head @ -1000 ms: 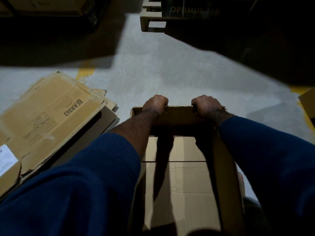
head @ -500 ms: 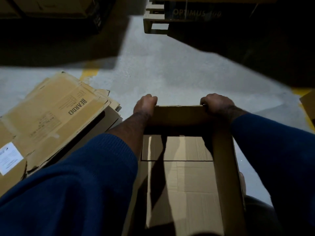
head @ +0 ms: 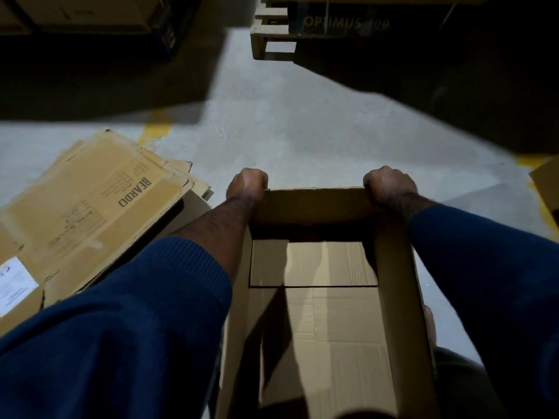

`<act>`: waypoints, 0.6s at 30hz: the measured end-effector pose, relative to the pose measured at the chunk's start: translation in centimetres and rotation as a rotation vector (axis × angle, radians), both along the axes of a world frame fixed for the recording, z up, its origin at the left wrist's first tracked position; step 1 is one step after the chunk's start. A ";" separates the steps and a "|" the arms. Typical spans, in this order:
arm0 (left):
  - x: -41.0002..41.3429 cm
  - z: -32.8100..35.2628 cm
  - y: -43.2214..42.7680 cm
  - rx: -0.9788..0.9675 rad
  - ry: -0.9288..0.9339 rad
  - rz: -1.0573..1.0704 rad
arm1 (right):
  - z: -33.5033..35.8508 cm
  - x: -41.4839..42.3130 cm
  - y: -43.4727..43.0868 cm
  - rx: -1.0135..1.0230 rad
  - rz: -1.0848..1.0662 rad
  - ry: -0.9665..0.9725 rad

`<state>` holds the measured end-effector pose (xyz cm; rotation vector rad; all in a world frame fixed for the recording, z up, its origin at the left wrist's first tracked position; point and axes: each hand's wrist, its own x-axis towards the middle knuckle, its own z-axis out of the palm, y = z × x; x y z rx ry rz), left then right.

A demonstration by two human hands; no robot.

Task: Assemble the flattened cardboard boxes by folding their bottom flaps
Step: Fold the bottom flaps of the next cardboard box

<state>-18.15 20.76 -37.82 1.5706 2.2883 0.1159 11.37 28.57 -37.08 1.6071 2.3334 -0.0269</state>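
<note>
An opened brown cardboard box (head: 396,282) stands on the concrete floor right in front of me, its mouth facing up. Inside, its bottom flaps (head: 314,264) lie folded flat. My left hand (head: 246,184) grips the far left corner of the box's rim, fingers curled over the outside. At the far right corner, my right hand (head: 388,184) holds the rim the same way. Both forearms in blue sleeves reach over the box.
A pile of flattened cardboard boxes (head: 90,213) printed "BEARDO" lies on the floor to the left. A wooden pallet (head: 272,40) with dark cartons stands at the far end. Another cardboard piece (head: 547,189) shows at the right edge. Yellow floor lines (head: 155,133) run nearby.
My hands slid apart along the far rim, from near its middle out to the two corners. The box stays in place.
</note>
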 end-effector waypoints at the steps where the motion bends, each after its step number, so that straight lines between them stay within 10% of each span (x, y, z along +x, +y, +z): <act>1: 0.1 0.1 -0.1 -0.003 0.014 -0.020 | 0.1 -0.1 -0.3 -0.009 0.004 -0.003; 11: 4.8 2.7 -11.4 0.191 -0.038 0.255 | 4.8 -3.0 -6.6 -0.113 -0.192 0.329; 18: 2.3 -4.8 -27.2 -0.126 -0.082 0.382 | 5.2 -4.4 -22.0 -0.416 -0.251 0.522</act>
